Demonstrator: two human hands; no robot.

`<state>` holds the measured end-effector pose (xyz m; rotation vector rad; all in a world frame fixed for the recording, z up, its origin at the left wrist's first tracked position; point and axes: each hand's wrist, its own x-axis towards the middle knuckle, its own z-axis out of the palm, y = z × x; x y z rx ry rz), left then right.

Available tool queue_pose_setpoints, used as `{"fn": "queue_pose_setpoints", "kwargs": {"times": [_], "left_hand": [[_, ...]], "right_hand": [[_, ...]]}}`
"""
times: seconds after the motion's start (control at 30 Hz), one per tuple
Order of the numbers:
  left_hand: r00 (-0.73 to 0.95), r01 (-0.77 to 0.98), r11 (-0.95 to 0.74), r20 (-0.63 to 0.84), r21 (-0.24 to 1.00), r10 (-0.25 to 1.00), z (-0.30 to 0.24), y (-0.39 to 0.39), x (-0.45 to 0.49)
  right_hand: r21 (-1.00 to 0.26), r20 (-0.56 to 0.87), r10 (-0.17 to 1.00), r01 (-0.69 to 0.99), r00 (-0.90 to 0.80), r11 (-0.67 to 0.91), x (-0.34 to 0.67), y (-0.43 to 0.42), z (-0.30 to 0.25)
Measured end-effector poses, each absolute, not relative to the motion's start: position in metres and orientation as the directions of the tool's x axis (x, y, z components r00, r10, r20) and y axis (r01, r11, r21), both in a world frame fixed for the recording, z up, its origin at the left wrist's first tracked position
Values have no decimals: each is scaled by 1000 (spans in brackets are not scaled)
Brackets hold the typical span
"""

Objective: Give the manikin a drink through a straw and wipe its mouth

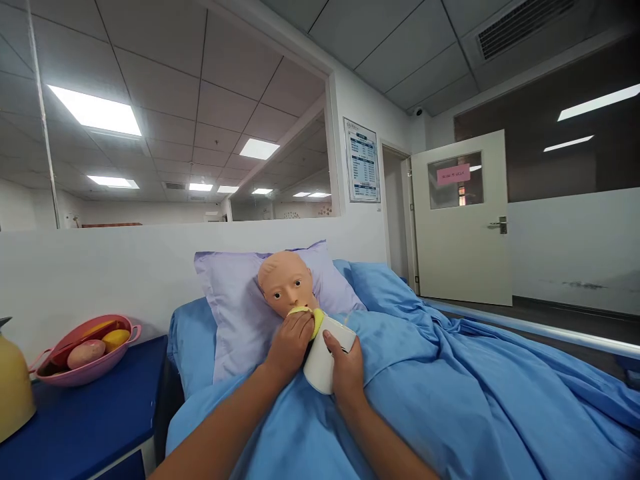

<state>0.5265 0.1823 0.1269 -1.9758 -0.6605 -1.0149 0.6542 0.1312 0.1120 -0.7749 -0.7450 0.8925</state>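
A training manikin [285,280] lies in a bed under a blue sheet [450,393], its head on a lilac pillow [230,300]. My left hand [290,343] is closed on a yellow-green piece of something [315,319] and presses it at the manikin's mouth. My right hand [346,370] grips a white cup [325,357] just below the chin, tilted toward the face.
A blue bedside cabinet [85,420] at the left bears a pink bowl [120,353] of fruit and part of a yellow jug [13,387]. A metal bed rail [550,330] runs along the right. A white door [463,220] stands open beyond the bed.
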Motion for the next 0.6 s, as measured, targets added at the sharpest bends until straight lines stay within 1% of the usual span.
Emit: {"fn": "queue_pose_setpoints", "kwargs": {"times": [0.07, 0.17, 0.27, 0.33, 0.43, 0.53, 0.6], "left_hand": [[535, 740, -542, 837, -398, 117, 115, 181, 517], [505, 740, -588, 847, -327, 164, 104, 176, 504], [480, 697, -661, 866, -279, 141, 115, 167, 500], [492, 652, -694, 867, -307, 79, 134, 161, 506], [571, 596, -693, 821, -405, 11, 163, 164, 521], [646, 609, -636, 762, -474, 51, 174, 180, 531], [658, 634, -601, 748, -486, 90, 169, 190, 533]], "right_hand": [[-838, 239, 875, -366, 421, 405, 654, 131, 111], [-860, 254, 878, -321, 406, 397, 653, 132, 109], [-857, 271, 869, -307, 415, 414, 653, 134, 107], [-840, 294, 855, -311, 427, 444, 652, 135, 106], [-829, 305, 845, -314, 440, 463, 652, 136, 106], [-852, 271, 860, -308, 433, 424, 652, 134, 107], [-860, 255, 867, -309, 428, 406, 652, 134, 107]]}}
